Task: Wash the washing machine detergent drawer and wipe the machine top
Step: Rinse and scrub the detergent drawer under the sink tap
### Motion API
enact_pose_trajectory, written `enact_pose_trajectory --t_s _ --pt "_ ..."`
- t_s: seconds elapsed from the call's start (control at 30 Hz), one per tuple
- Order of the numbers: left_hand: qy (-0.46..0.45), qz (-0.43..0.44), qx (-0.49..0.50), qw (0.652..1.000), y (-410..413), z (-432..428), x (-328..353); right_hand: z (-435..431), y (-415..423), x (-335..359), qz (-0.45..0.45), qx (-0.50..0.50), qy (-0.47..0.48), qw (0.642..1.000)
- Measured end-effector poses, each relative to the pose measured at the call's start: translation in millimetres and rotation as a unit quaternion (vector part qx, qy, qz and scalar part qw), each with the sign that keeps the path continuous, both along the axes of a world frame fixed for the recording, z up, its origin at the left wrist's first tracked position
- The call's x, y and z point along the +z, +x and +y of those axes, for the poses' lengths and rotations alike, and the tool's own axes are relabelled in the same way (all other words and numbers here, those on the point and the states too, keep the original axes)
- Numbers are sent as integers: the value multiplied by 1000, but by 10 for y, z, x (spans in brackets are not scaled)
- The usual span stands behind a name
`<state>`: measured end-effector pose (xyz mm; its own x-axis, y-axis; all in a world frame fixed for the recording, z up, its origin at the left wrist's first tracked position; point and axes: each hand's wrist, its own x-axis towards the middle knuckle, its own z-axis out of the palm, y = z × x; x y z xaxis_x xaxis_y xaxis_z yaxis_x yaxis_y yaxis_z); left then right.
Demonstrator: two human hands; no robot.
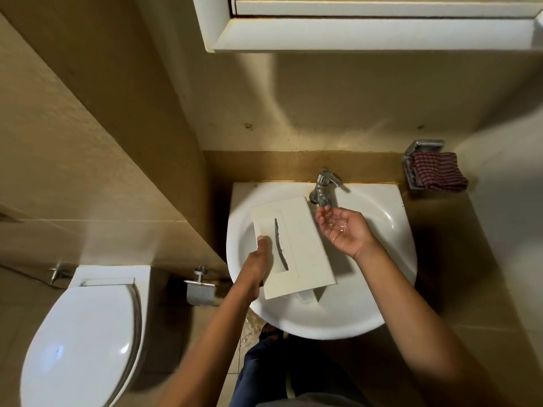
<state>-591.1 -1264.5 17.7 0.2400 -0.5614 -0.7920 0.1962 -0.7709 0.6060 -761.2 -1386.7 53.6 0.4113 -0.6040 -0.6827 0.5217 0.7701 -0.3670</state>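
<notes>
The cream detergent drawer (296, 245) lies face-up over the white sink basin (382, 289), its front panel showing a curved handle slot. My left hand (257, 267) grips the drawer's left edge, thumb on top. My right hand (342, 229) is held palm-up and cupped under the running chrome tap (324, 188), with water pooling in the palm. It holds nothing and sits just to the right of the drawer's upper corner. The washing machine is out of sight.
A red striped cloth (439, 171) hangs on a metal soap holder at the wall, right of the sink. A white toilet (85, 345) with its lid down stands at the lower left, beside a paper holder (199, 292). A white cabinet (367, 30) hangs overhead.
</notes>
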Motion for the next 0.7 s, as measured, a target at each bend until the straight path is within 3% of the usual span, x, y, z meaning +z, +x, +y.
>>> enact_pose_trajectory --t_s 0.07,0.1,0.13,0.2,0.23,0.27,0.3,0.37,0.5,0.6,0.7 --pt "-5 -8 -9 1000 -2 -23 -5 207 84 192 100 105 -160 976" --pt "-10 -10 -8 1000 -4 -27 -15 360 143 253 189 191 -259 928" --pt "-20 -16 -10 1000 -14 -38 -32 522 198 247 295 289 -364 835" --pt "-56 -19 -30 998 -40 -36 -45 813 303 106 448 445 -540 557" --pt "-76 -18 -39 996 -53 -31 -45 898 348 53 486 476 -586 441" --pt "-94 -22 -44 994 -67 -29 -37 930 386 8 513 484 -606 368" --pt "-105 -36 -51 992 -73 -28 -25 894 427 -26 533 487 -607 334" --pt "-108 -77 -73 989 -77 -45 -16 680 540 -89 557 496 -584 320" --pt "-71 -98 -76 990 -61 -76 10 242 793 -191 588 499 -531 351" --pt "-78 -41 -30 996 -72 -85 -74 117 938 -210 595 518 -521 326" --pt "-115 77 84 987 -56 -132 18 287 977 -155 518 560 -583 279"
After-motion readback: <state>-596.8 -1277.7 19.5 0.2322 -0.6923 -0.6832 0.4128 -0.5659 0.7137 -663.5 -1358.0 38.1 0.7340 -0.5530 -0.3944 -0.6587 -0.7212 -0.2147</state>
